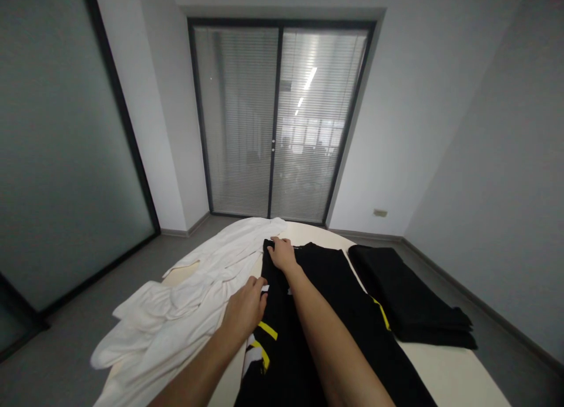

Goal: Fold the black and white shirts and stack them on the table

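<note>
A black shirt (326, 289) with yellow and white details lies stretched out on the table in front of me, its collar end away from me. Its left side is turned inward in a long strip. My left hand (245, 306) is closed on that left edge, by a small white patch. Farther up, my right hand (282, 254) reaches across the shirt and grips the strip near its far left corner. Some of the fingertips of both hands are hidden. My right forearm covers part of the shirt's middle.
Crumpled white cloth (176, 307) spreads over the left of the rounded pale table (445, 366) and hangs past its edge. A folded black cloth stack (409, 295) lies on the right. Beyond stand glass doors with blinds (273, 119) and grey walls.
</note>
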Available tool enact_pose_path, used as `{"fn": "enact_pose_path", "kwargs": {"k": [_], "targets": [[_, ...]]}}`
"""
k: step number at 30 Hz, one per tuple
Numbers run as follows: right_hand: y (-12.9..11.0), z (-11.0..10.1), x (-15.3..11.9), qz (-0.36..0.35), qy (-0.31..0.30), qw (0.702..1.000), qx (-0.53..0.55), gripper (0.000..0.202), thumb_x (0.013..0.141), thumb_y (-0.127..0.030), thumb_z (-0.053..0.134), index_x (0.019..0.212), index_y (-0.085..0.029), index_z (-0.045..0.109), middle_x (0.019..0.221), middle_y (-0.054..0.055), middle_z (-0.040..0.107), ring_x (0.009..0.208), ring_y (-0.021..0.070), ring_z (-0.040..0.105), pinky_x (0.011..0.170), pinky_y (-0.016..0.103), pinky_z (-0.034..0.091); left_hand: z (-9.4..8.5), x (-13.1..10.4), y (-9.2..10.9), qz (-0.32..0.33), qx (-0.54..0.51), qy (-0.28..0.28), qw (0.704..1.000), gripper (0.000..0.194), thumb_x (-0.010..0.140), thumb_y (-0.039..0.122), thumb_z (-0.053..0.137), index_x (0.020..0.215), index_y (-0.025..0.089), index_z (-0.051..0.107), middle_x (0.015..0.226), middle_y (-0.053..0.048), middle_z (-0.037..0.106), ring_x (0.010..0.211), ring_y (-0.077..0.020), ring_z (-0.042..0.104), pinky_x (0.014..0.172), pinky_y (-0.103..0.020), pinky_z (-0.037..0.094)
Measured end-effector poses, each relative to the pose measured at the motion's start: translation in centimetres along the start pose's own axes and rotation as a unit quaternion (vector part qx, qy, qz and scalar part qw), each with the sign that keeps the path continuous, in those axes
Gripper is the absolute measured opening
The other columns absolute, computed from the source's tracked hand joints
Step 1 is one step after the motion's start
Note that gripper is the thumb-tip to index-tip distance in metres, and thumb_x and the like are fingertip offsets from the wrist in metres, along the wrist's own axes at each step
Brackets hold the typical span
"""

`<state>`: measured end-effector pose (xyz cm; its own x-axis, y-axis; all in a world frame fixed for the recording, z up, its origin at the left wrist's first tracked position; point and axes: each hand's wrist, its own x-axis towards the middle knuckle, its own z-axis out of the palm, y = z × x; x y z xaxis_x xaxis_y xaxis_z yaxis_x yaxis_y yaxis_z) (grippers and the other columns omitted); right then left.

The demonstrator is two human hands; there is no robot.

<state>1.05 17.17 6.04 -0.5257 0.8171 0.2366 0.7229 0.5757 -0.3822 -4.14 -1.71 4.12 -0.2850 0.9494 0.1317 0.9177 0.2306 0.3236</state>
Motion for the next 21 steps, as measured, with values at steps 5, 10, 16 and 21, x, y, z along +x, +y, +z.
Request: {"fn": "enact_pose_path", "kwargs": {"k": [5, 10, 16, 21], "targets": [[-1.0, 0.9, 0.6, 0.022, 0.006, 0.999, -0.03, 0.039, 0.093, -0.038, 0.052, 0.124, -0.016, 0.063, 0.118, 0.017, 0.067, 0.116, 0.0315, 0.052, 0.092, 0.041, 0.04, 0.1, 0.1, -0.2, 0.019, -0.001, 0.002, 1.0, 0.025, 0.095, 0.025, 0.046, 0.118, 0.027, 0.056, 0.117, -0.006, 0.059, 0.099, -0.0204, 0.064, 0.075, -0.028, 0.046], [-1.5, 1.4, 0.5, 0.055, 0.012, 0.997, -0.048, 0.028, 0.092, -0.033, 0.054, 0.108, -0.015, 0.068, 0.11, 0.017, 0.07, 0.114, 0.0329, 0.055, 0.093, 0.043, 0.037, 0.1, 0.2, -0.4, 0.025, -0.008, 0.008, 1.0, 0.023, 0.095, 0.026, 0.046, 0.116, 0.027, 0.056, 0.116, -0.006, 0.059, 0.098, -0.0208, 0.065, 0.076, -0.028, 0.047], [-1.1, 1.1, 1.5, 0.109, 0.026, 0.993, -0.038, 0.033, 0.101, -0.031, 0.034, 0.118, -0.017, 0.059, 0.103, 0.015, 0.072, 0.099, 0.0264, 0.065, 0.089, 0.042, 0.038, -0.3, 0.3, -0.1, 0.015, 0.009, -0.005, 1.0, 0.023, 0.094, 0.025, 0.047, 0.115, 0.025, 0.057, 0.116, -0.005, 0.059, 0.098, -0.0199, 0.065, 0.078, -0.028, 0.048], [-0.5, 1.1, 1.6, 0.101, 0.007, 0.994, -0.037, 0.027, 0.097, -0.03, 0.042, 0.115, -0.018, 0.059, 0.108, 0.013, 0.07, 0.104, 0.0265, 0.063, 0.086, 0.038, 0.041, -0.3, 0.0, 0.2, 0.011, 0.021, 0.0, 1.0, 0.024, 0.096, 0.026, 0.046, 0.118, 0.026, 0.056, 0.117, -0.004, 0.058, 0.1, -0.0186, 0.064, 0.078, -0.028, 0.047]]}}
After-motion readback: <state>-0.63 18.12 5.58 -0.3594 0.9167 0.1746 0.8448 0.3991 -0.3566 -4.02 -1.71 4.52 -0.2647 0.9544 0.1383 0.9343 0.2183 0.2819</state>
